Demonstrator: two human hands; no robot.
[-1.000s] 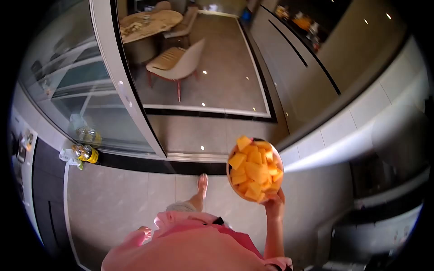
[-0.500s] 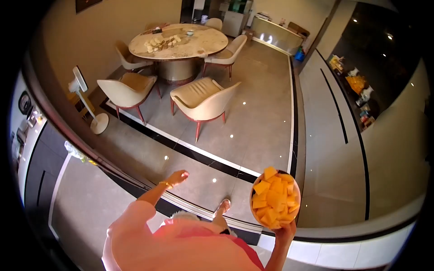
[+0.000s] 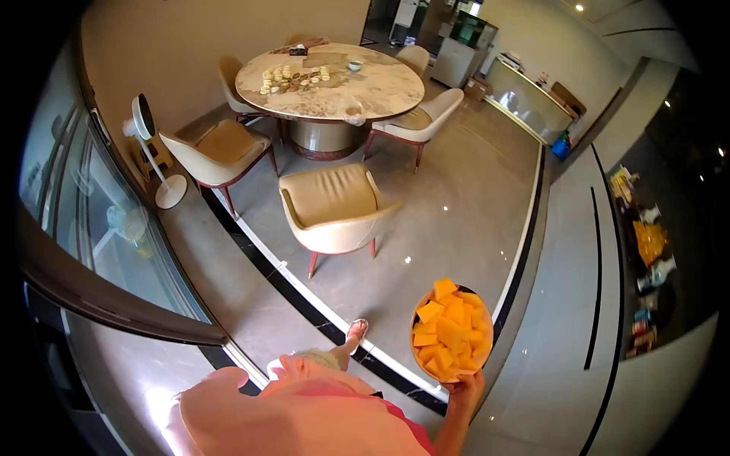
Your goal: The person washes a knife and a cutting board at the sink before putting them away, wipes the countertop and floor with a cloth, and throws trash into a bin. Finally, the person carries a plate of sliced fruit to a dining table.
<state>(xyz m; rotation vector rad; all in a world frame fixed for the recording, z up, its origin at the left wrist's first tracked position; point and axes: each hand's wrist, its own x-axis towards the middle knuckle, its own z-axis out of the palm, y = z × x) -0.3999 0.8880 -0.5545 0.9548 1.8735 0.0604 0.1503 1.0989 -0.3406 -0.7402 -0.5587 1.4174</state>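
Observation:
My right hand [image 3: 465, 389] grips the near rim of a round bowl [image 3: 492, 334] at the lower right. Orange fruit chunks [image 3: 452, 332], cut into squarish pieces, fill it in a heap. The fruit's kind is not certain from its look. My left hand is out of sight; only the pink sleeve [image 3: 220, 384] on that side shows. Below, my foot [image 3: 356, 332] in a sandal stands by the dark floor strip.
A round marble table [image 3: 357, 83] with small pale pieces [image 3: 285, 79] on it stands ahead, ringed by chairs. The nearest chair [image 3: 331, 209] sits between me and it. A fan [image 3: 156, 152] and a glass door [image 3: 114, 205] are left; a white cabinet wall [image 3: 566, 281] is right.
I have stepped forward past the door track, so the table and chairs are nearer. My left hand has dropped out of view. The bowl stays in my right hand.

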